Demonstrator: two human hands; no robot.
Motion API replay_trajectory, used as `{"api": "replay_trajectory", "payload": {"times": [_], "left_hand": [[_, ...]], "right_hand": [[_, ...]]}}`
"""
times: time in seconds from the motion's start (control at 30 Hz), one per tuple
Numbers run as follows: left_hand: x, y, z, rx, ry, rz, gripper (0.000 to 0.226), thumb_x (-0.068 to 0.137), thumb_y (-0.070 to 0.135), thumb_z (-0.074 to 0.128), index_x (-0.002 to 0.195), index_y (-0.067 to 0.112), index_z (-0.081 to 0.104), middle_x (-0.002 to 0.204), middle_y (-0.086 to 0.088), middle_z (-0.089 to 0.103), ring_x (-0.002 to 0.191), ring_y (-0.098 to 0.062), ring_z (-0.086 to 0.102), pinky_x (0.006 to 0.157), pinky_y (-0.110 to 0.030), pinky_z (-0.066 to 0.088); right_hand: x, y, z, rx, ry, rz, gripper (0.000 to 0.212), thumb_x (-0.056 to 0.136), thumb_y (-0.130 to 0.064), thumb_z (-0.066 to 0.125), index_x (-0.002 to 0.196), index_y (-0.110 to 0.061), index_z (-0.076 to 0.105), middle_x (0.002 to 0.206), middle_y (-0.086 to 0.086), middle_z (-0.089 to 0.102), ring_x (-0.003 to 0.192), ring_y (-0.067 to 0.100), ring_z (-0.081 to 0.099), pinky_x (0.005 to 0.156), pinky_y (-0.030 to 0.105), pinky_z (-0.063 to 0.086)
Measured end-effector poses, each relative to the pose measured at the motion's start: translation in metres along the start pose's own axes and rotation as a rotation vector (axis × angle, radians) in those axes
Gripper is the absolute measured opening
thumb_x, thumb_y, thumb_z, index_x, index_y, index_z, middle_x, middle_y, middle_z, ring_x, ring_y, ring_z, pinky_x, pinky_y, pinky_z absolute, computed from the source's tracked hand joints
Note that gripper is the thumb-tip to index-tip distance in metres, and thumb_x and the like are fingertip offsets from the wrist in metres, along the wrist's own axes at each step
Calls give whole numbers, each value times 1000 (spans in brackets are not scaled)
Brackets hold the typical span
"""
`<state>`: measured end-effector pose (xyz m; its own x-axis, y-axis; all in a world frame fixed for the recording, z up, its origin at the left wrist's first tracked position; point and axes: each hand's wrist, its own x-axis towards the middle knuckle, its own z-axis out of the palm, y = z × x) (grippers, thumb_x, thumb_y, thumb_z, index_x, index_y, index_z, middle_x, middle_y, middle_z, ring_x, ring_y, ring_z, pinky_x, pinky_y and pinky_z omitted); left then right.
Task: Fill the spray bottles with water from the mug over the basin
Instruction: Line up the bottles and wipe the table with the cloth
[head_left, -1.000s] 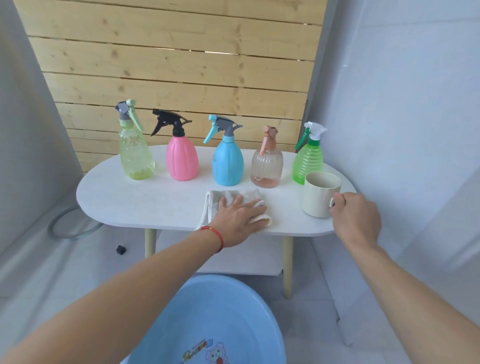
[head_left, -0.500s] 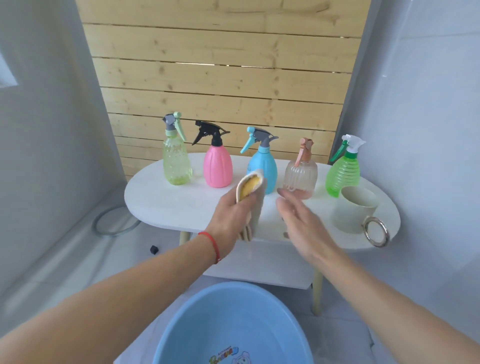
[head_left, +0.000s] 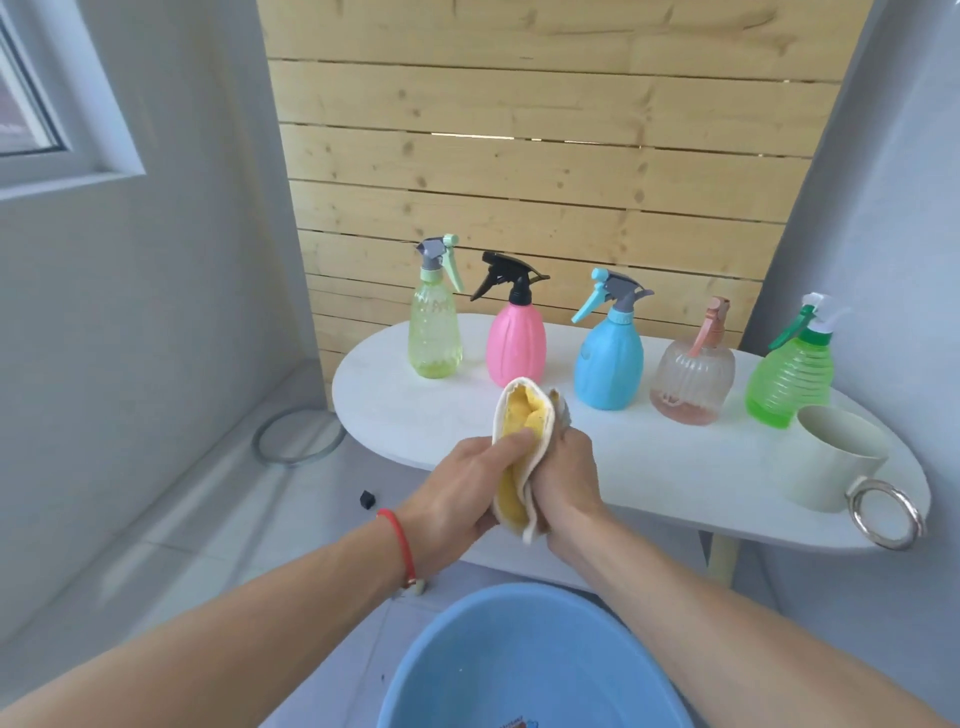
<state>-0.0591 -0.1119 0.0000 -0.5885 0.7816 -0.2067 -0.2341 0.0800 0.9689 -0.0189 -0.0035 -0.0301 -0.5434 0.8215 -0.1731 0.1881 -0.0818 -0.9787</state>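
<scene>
Blue basin (head_left: 530, 670) nearest, on the floor. Above it your left hand (head_left: 462, 488) and right hand (head_left: 563, 475) both grip a folded yellow-and-white cloth (head_left: 519, 441). Beyond, mug (head_left: 831, 457) and 5 spray bottles (head_left: 608, 358) stand on the table (head_left: 649, 457).

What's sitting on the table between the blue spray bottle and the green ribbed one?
In the head view, only the clear pinkish spray bottle stands between the blue spray bottle and the green ribbed bottle; bare table shows on both its sides.
</scene>
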Motion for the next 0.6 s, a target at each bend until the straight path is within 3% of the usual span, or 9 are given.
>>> {"api": "replay_trajectory", "payload": {"times": [0.07, 0.1, 0.17, 0.3, 0.37, 0.43, 0.53, 0.6], "left_hand": [[0, 2, -12, 108, -19, 76, 25, 96, 25, 66, 95, 0, 69, 78, -13, 68, 72, -23, 66, 70, -35, 52], [2, 3, -19, 118, 4, 116, 23, 90, 25, 70, 96, 3, 71, 79, -11, 69, 74, -23, 66, 73, -37, 53], [8, 5, -31, 68, 110, 142, 22, 87, 22, 69, 106, 12, 75, 91, -8, 75, 83, -25, 71, 80, -42, 57], [26, -3, -55, 105, 342, 71, 27, 95, 21, 63, 121, 22, 68, 111, -1, 74, 100, -18, 72, 91, -44, 60], [33, -10, -60, 240, 362, 71, 31, 91, 22, 64, 121, 25, 66, 112, 2, 72, 99, -13, 69, 87, -38, 59], [37, -16, -58, 362, 348, 86, 34, 88, 20, 63, 122, 29, 64, 115, 6, 69, 100, -7, 67, 80, -27, 55], [40, -19, -54, 487, 342, 119, 37, 90, 15, 59, 123, 30, 60, 115, 10, 65, 103, -4, 63, 82, -26, 53], [43, -22, -52, 565, 334, 157, 38, 89, 14, 59, 124, 30, 59, 116, 9, 63, 105, -9, 61, 86, -26, 52]], "right_hand": [[3, -3, 7, -35, 18, -126, 51, 104, -58, 40, 86, -21, 70, 79, 3, 73, 80, 30, 72, 69, 40, 58], [5, -6, 11, -113, 36, -245, 46, 105, -56, 40, 98, -23, 71, 85, 1, 73, 84, 29, 71, 76, 40, 57], [15, -14, 15, -262, 104, -411, 42, 105, -56, 39, 119, -24, 62, 101, 1, 71, 95, 25, 66, 82, 39, 51], [72, -16, 31, -550, 326, -634, 39, 105, -43, 47, 131, -15, 51, 119, 12, 59, 106, 37, 60, 80, 44, 49], [102, -9, 45, -796, 400, -629, 60, 100, -45, 50, 145, -6, 43, 128, 18, 55, 106, 41, 59, 84, 47, 50], [119, -1, 61, -983, 440, -491, 78, 98, -52, 47, 153, 2, 32, 137, 24, 51, 106, 42, 59, 84, 48, 49], [128, 15, 75, -1138, 391, -332, 67, 96, -25, 52, 151, 10, 35, 138, 33, 54, 97, 41, 62, 77, 47, 51], [130, 24, 74, -1210, 385, -343, 62, 89, -10, 54, 146, 10, 45, 124, 32, 63, 85, 38, 64, 72, 43, 53]]}}
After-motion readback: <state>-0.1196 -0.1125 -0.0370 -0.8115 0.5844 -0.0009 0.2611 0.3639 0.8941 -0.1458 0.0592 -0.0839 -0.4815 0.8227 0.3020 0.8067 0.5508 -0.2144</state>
